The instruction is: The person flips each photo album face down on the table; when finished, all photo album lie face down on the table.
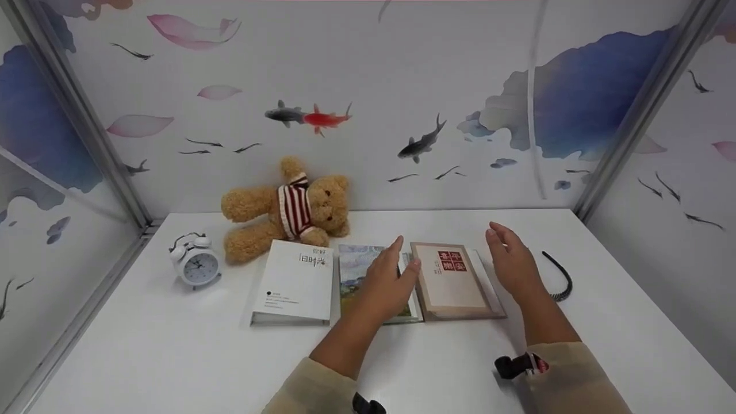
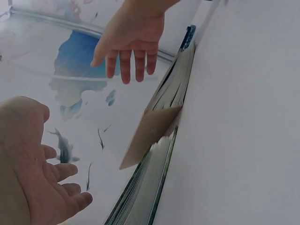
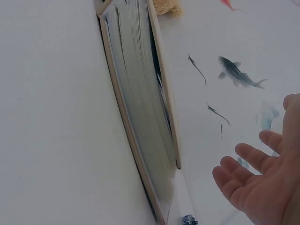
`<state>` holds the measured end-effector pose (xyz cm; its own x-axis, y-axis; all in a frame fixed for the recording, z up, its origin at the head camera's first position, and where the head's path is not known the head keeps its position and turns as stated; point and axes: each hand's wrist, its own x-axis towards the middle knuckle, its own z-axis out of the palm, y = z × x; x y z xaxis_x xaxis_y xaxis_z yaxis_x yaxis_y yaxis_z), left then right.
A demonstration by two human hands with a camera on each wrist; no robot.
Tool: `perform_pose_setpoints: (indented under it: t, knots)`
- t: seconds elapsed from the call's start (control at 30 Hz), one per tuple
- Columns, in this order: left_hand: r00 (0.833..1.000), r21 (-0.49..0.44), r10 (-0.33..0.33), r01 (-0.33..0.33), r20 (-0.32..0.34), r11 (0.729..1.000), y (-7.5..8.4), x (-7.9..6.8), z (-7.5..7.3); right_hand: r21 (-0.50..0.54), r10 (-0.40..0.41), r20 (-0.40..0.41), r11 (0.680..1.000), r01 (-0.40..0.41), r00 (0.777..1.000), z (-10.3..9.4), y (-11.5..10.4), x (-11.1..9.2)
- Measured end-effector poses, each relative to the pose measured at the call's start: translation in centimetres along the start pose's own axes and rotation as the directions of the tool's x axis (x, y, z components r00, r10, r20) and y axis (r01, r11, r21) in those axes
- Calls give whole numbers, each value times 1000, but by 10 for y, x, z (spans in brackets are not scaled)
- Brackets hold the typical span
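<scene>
My left hand hovers over the book with a landscape-painting cover, hiding part of it. Its fingers are relaxed, and nothing is between them in the left wrist view. A beige book with red square lettering lies just right of that hand, its front cover raised a little off the pages. Beyond the beige book's right edge is my right hand, held in the air with loosely bent fingers and nothing in its grasp. The two palms face each other across the beige book.
A white book lies left of the landscape one. Behind it a teddy bear in a striped shirt lies on its side. A white twin-bell alarm clock stands at the left. A dark braided cord curves near my right hand.
</scene>
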<state>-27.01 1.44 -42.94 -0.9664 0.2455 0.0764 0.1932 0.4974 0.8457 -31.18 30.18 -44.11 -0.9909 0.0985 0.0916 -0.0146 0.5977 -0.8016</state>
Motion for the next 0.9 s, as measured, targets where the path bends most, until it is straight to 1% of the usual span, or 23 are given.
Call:
perform_pose_setpoints:
  t: [0.1,0.2,0.33,0.4,0.47,0.6,0.67,0.77,0.83,0.9]
  knots:
    - [999,-80,-30,32,29,996,7,3,13,45,23,32,999,-24,999,1,6,0]
    - [997,-162,-63,68,38,984,12,6,26,117,48,67,992,-56,997,1,10,-1]
    - [994,-262,-107,111,30,959,17,12,42,202,82,112,974,-104,990,0,14,-2]
    - [992,-307,-124,126,25,943,17,15,48,228,94,126,966,-121,988,0,15,-2]
    - [988,-362,-149,150,32,920,15,18,53,238,108,137,961,-139,985,2,17,-1]
    - [977,-468,-198,209,72,859,9,18,58,251,136,175,951,-178,975,7,19,0]
    - [971,-508,-221,238,95,827,7,17,58,247,148,200,949,-196,969,9,20,1]
    - [960,-550,-246,278,132,788,8,17,60,226,167,232,949,-220,958,10,20,2]
    - [958,-588,-241,287,158,757,9,17,61,204,179,247,951,-231,952,12,18,2]
    - [961,-626,-209,277,181,729,10,17,60,183,193,263,952,-245,945,13,16,1]
